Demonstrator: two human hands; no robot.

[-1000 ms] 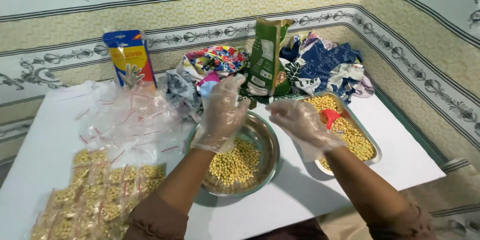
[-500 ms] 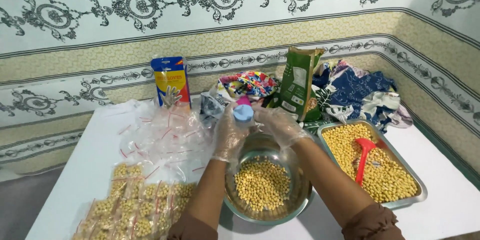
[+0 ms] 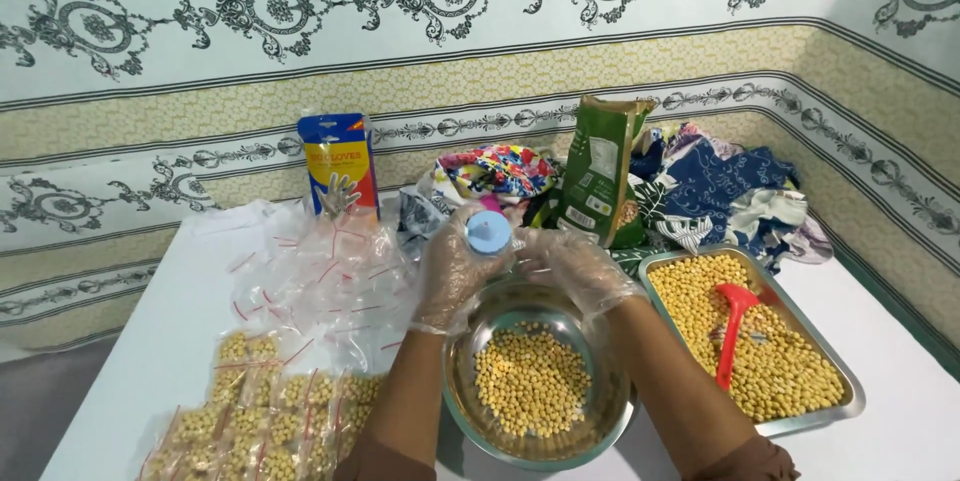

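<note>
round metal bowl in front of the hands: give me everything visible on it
The round metal bowl looks like shiny steel with a rolled rim and reflective inner wall. It sits upright on the white table, just left of the rectangular metal tray; whether they touch is unclear. A shallow layer of small yellow beans covers its bottom. The gloved left hand and right hand are above its far rim, with the forearms crossing its sides.

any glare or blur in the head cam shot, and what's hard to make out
Head view: even, soft light and sharp focus, no motion blur. Mild glare on the steel bowl rim and the tray edge. Faint shadows under the bowl. The clear gloves on the left hand and right hand and the empty clear bags are low-contrast against the white table.
</note>
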